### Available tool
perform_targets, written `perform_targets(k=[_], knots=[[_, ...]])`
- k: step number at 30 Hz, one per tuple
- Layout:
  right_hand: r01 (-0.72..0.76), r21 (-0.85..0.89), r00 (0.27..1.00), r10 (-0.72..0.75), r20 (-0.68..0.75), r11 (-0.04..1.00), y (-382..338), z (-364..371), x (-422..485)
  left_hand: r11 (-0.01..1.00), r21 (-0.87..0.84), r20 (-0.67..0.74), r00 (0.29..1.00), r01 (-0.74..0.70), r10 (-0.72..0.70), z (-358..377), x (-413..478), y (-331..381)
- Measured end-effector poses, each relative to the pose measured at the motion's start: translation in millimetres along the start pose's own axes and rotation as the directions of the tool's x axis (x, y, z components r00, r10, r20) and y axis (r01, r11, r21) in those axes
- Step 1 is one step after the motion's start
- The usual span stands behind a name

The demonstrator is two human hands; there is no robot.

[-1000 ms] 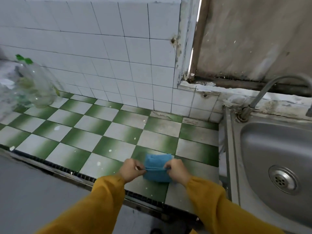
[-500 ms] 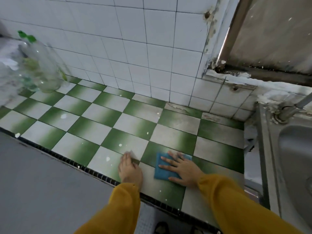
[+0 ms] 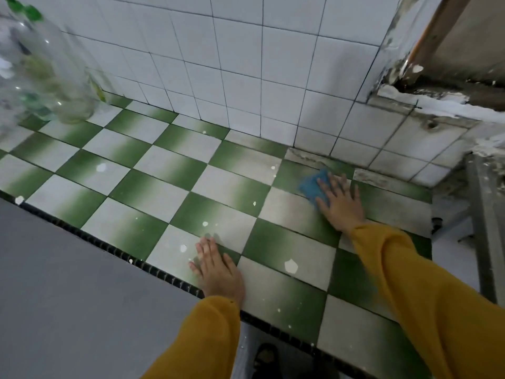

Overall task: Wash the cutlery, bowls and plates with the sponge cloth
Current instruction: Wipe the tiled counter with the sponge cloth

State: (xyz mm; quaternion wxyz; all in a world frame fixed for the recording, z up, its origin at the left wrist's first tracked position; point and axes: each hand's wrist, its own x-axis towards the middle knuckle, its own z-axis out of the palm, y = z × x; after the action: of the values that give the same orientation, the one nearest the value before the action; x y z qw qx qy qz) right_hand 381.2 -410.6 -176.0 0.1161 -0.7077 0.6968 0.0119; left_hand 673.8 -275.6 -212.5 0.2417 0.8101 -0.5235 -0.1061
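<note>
Our right hand (image 3: 340, 205) lies flat on the blue sponge cloth (image 3: 311, 187). Its fingers are straight and a little spread. It presses the cloth down on the table (image 3: 153, 192) and does not grip it. Our left hand (image 3: 216, 266) is flat too and holds nothing. It rests on a tile close to the front edge, probably as a support while we lean forward.

The cloth is far back on the table, near the tiled wall (image 3: 246, 64), where the tiles look grey and dirty. No cutlery, bowl or plate is in view, so we judge that the step in hand is wiping the table, not yet the washing.

To do it well, we should press with the whole palm so the cloth does not slip out from under the fingers. Straight strokes that overlap are best. We can draw the dirt away from the wall, perhaps toward the metal edge (image 3: 482, 228) at the right, which may be the sink's rim. The white spots (image 3: 291, 266) may need firmer rubbing. The clear bottles (image 3: 46, 77) at the far left are well apart, but a long stroke could knock them over.
</note>
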Motion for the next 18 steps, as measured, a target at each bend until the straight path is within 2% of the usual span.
perform_targets(k=[2,3,8,11,13,16,18], knots=[[-0.154,0.034,0.988,0.153,0.031,0.988,29.2,-8.8,12.5,1.0,0.001,0.005,1.0,-0.006,0.006,-1.3,-1.0,1.3],[-0.171,0.03,0.985,0.171,0.028,0.985,37.0,-9.9,13.9,1.0,-0.003,0.006,1.0,-0.008,0.008,-1.6,-0.4,2.4],[-0.138,0.051,0.99,0.136,0.045,0.989,6.8,0.6,-23.9,1.0,0.01,0.009,1.0,-0.018,0.018,0.0,4.3,3.4],[-0.032,0.044,0.998,0.029,0.052,0.999,-36.5,28.2,-85.0,0.999,0.041,0.064,0.998,-0.019,0.017,-2.3,3.5,1.7],[0.103,0.036,0.992,-0.105,0.063,0.994,-69.4,50.2,-134.2,0.998,0.059,0.091,0.996,-0.02,0.014,-4.3,3.8,0.9],[0.323,-0.019,0.943,-0.319,0.099,0.946,-91.7,74.0,-198.7,0.997,0.072,0.111,0.994,-0.023,0.015,-8.3,2.2,1.5],[0.328,-0.042,0.943,-0.325,0.074,0.944,-79.5,79.2,-225.8,0.998,0.067,0.13,0.991,-0.023,0.014,-10.6,-0.2,2.7]])
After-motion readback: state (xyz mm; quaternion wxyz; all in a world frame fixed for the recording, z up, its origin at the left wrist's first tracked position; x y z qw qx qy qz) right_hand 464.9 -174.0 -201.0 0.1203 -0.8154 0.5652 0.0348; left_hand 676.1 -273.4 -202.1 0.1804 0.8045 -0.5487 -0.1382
